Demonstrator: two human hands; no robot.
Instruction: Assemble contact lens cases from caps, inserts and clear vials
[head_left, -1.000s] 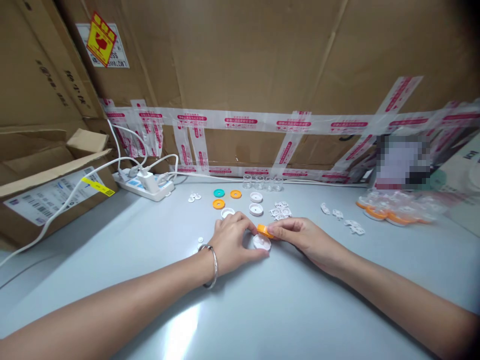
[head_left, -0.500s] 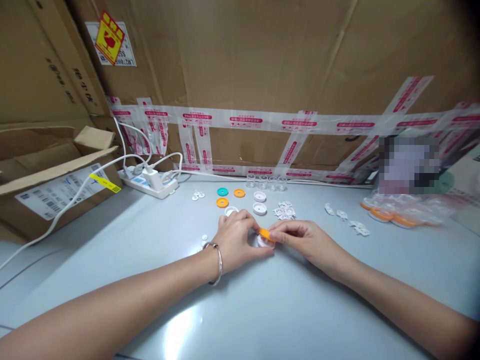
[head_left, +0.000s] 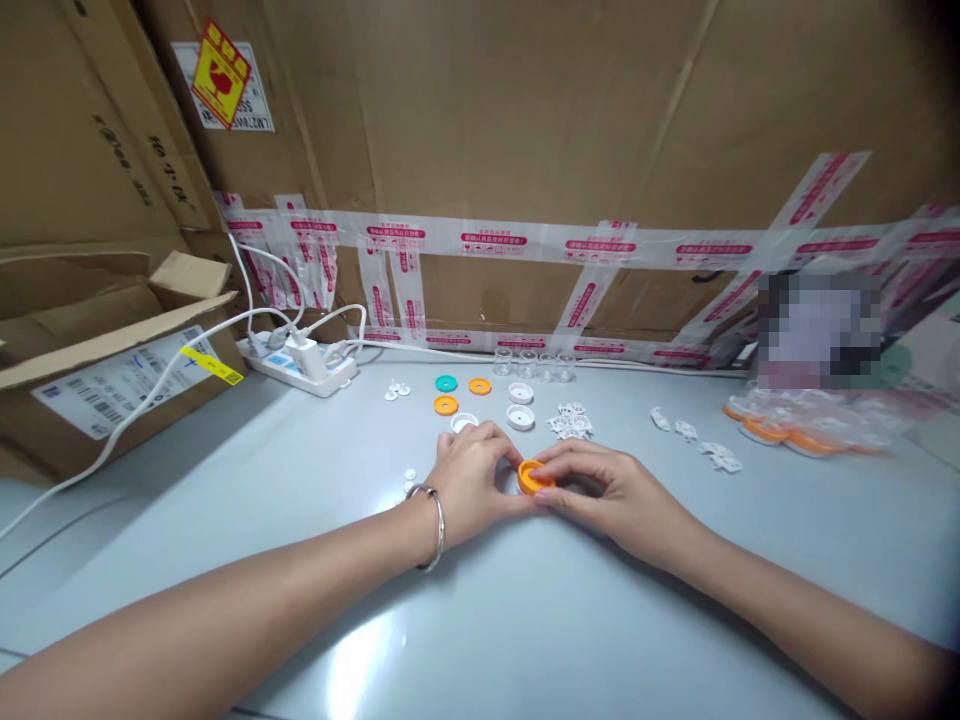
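Note:
An orange round disc point(head_left: 529, 480) with a raised rim lies on top of a white round dish, mostly hidden beneath it, on the table in front of me. My left hand point(head_left: 474, 472) curls around the dish's left side, thumb at the near edge and fingers at the far edge. From the right, my right hand point(head_left: 604, 490) grips the disc, with one fingertip pressing inside its rim. Just beyond my hands stand two white round dishes point(head_left: 520, 417), and a white ring point(head_left: 463, 421) is partly covered by my left hand.
Farther back are orange discs point(head_left: 445, 405), a teal disc point(head_left: 446, 383), clear cups point(head_left: 526, 363) and white toothed parts point(head_left: 571, 422). More small white parts point(head_left: 720, 456) and bagged pieces point(head_left: 795, 435) lie right. A power strip point(head_left: 300, 370) and open carton point(head_left: 120, 370) stand left.
The orange disc, tilted over the white dish before, now lies flat on it. My right hand has shifted slightly, its fingers now over the disc. My left hand has hardly moved.

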